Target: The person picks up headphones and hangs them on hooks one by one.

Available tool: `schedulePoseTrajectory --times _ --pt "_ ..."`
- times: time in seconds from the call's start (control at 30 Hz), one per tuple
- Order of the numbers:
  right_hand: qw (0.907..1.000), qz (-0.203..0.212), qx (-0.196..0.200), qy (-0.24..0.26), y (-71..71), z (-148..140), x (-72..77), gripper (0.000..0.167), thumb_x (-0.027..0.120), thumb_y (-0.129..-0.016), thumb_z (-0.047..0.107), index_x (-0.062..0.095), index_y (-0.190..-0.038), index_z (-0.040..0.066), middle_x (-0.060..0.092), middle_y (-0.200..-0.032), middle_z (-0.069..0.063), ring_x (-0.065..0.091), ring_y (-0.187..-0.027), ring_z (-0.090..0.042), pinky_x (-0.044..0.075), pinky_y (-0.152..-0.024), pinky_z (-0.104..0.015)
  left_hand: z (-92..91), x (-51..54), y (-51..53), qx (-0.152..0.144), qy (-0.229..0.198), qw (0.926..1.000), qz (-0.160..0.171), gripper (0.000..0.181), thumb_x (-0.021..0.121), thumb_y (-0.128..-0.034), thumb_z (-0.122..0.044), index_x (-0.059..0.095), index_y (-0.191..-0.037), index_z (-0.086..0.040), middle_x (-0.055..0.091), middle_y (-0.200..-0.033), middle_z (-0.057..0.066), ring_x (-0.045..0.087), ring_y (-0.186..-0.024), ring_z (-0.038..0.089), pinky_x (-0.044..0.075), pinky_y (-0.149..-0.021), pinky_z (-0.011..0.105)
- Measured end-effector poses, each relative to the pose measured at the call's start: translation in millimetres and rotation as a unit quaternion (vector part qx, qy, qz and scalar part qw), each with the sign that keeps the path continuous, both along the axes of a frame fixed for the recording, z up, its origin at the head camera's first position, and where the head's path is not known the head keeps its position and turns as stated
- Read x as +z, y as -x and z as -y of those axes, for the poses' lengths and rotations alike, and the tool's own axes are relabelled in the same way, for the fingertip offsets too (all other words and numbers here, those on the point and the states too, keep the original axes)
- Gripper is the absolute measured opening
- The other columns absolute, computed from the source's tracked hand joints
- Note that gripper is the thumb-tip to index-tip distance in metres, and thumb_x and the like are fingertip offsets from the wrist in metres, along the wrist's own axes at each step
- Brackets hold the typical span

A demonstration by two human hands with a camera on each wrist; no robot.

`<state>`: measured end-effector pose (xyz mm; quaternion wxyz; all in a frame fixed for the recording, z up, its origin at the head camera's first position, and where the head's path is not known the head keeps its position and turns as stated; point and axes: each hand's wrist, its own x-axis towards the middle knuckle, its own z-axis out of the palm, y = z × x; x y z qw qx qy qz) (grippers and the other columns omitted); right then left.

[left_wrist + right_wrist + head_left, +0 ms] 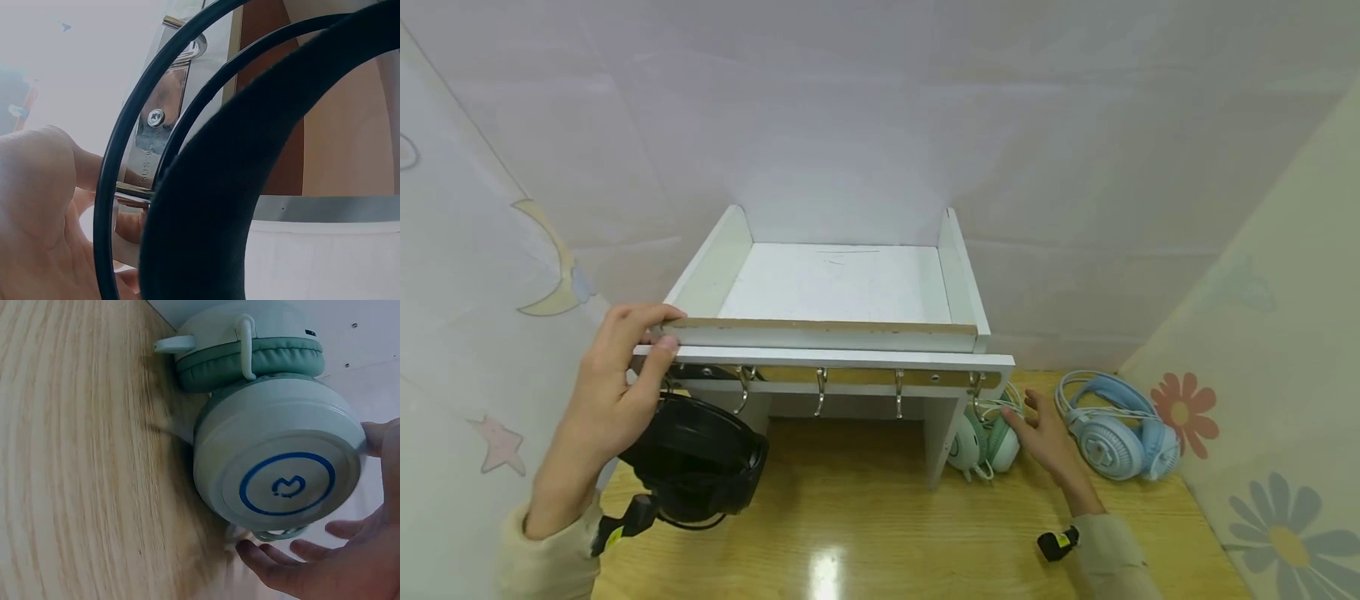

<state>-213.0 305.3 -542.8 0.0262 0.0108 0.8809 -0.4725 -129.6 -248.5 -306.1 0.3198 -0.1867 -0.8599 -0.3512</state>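
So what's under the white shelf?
Under the white shelf, wooden tabletop shows, with a pale surface at the back. At the left, black headphones cover part of the view, so whatever lies behind them can't be seen.

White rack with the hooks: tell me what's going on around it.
A person's left hand grips the left end of the white rack, where black headphones hang. The right hand is open at the green-and-white headphones, which are on the table just right of the rack. Pale blue headphones lie farther right, untouched.

Black headphones [194,212] cropped, left-wrist view
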Motion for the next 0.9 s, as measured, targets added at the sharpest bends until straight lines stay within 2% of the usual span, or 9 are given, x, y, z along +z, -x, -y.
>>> schedulePoseTrajectory --times 0.13,0.23,0.33,0.47,0.57,0.63,0.73,0.8,0.9 --pt "0.9973 0.051 -0.014 0.050 7.5 4.9 -3.0 0.099 0.051 -0.109 0.057 0.002 -0.168 -0.006 0.019 -0.167 -0.043 0.032 -0.149 -0.062 0.039 -0.116 -0.070 0.1 0.2 -0.7 0.000 -0.002 1.0000 0.003 0.033 0.057 -0.1044 0.000 0.067 -0.136 -0.004 0.058 -0.124 0.008 0.048 -0.102 0.003 0.038 -0.077 0.013" --pt "0.9906 0.099 -0.031 0.089 12.6 6.7 -2.9 0.107 0.050 -0.107 0.064 -0.004 -0.168 -0.005 0.012 -0.169 -0.043 0.023 -0.155 -0.059 0.030 -0.122 -0.069 -0.3 -0.3 -0.6 0.002 0.003 1.0000 0.001 0.033 0.056 -0.1048 -0.001 0.066 -0.136 -0.004 0.058 -0.125 0.014 0.047 -0.103 0.002 0.037 -0.078 0.015" --pt "0.9849 0.128 -0.051 0.105 16.5 6.3 -3.1 0.110 0.052 -0.105 0.066 -0.004 -0.169 -0.004 0.011 -0.170 -0.041 0.024 -0.156 -0.056 0.029 -0.124 -0.066 -1.2 -0.9 -0.5 0.006 0.006 1.0000 -0.001 0.033 0.056 -0.1051 -0.002 0.066 -0.136 -0.004 0.058 -0.125 0.019 0.046 -0.104 0.003 0.036 -0.079 0.019" --pt "0.9786 0.147 -0.068 0.127 20.3 4.6 -2.7 0.104 0.055 -0.108 0.056 -0.002 -0.167 -0.008 0.011 -0.170 -0.041 0.029 -0.155 -0.053 0.031 -0.125 -0.062 -2.9 -1.6 0.4 0.008 0.002 1.0000 -0.003 0.032 0.056 -0.1047 -0.001 0.065 -0.135 -0.002 0.057 -0.124 0.023 0.046 -0.105 0.007 0.036 -0.083 0.027" --pt "0.9777 0.150 -0.067 0.131 21.3 3.1 -2.6 0.098 0.055 -0.109 0.048 0.001 -0.167 -0.010 0.015 -0.169 -0.040 0.036 -0.152 -0.050 0.035 -0.123 -0.059 -4.1 -2.1 1.2 0.009 -0.004 0.9999 0.000 0.033 0.056 -0.1041 0.000 0.065 -0.135 -0.001 0.055 -0.122 0.025 0.047 -0.107 0.009 0.035 -0.086 0.032" --pt "0.9797 0.145 -0.058 0.126 21.4 2.8 -3.2 0.090 0.053 -0.109 0.043 0.010 -0.165 -0.013 0.026 -0.165 -0.039 0.046 -0.144 -0.045 0.044 -0.117 -0.055 -4.6 -2.5 1.4 0.009 -0.007 0.9999 0.002 0.033 0.056 -0.1038 0.001 0.065 -0.135 -0.001 0.055 -0.121 0.024 0.047 -0.107 0.010 0.035 -0.086 0.033" --pt "0.9805 0.140 -0.046 0.130 21.1 3.0 -4.6 0.078 0.052 -0.109 0.038 0.024 -0.161 -0.015 0.047 -0.149 -0.034 0.062 -0.120 -0.033 0.055 -0.100 -0.042 -5.3 -2.7 1.3 0.006 -0.012 0.9999 0.004 0.033 0.056 -0.1037 0.001 0.066 -0.135 -0.003 0.055 -0.121 0.023 0.047 -0.107 0.012 0.035 -0.087 0.034" --pt "0.9787 0.137 -0.042 0.147 20.9 4.3 -5.4 0.068 0.051 -0.109 0.032 0.033 -0.155 -0.016 0.057 -0.134 -0.027 0.064 -0.104 -0.024 0.057 -0.087 -0.035 -5.4 -3.0 0.9 0.006 -0.014 0.9999 0.004 0.034 0.056 -0.1035 0.001 0.066 -0.136 -0.004 0.055 -0.122 0.022 0.047 -0.107 0.013 0.035 -0.087 0.035" --pt "0.9711 0.141 -0.045 0.187 20.5 6.9 -7.2 0.052 0.050 -0.109 0.024 0.039 -0.145 -0.013 0.058 -0.118 -0.015 0.060 -0.090 -0.015 0.055 -0.076 -0.030 -5.0 -2.9 0.0 0.006 -0.014 0.9999 0.004 0.033 0.056 -0.1041 0.000 0.066 -0.136 -0.004 0.055 -0.122 0.022 0.047 -0.107 0.014 0.035 -0.087 0.035"
